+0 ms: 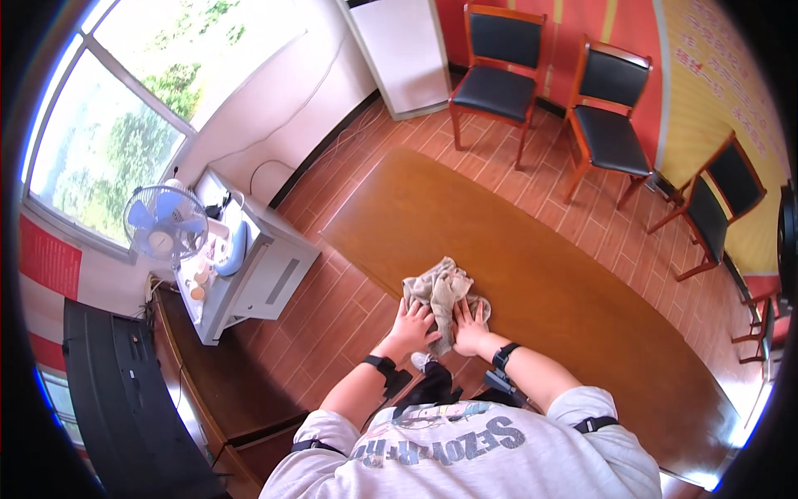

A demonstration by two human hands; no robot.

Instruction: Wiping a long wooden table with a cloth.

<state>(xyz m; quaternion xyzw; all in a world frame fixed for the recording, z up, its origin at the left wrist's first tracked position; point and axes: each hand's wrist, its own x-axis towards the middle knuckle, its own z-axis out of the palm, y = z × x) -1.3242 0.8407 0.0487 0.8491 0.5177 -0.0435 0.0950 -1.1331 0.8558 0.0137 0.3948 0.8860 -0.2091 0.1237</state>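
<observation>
A crumpled grey-beige cloth (442,285) lies at the near edge of a long brown wooden table (549,283), with part of it hanging down toward me. My left hand (410,327) rests on the left side of the cloth, fingers spread and pointing away from me. On the cloth's right side, my right hand (470,329) presses down with its fingers apart. Between the two hands runs a bunched fold of the cloth. Both wrists wear black straps.
Black-seated wooden chairs (496,91) line the wall beyond the table. To the left stands a grey cabinet (270,270) bearing a fan (165,223) and small items. A dark television (125,391) and low brown cabinet (216,366) are at lower left. Tiled floor (341,324) lies between.
</observation>
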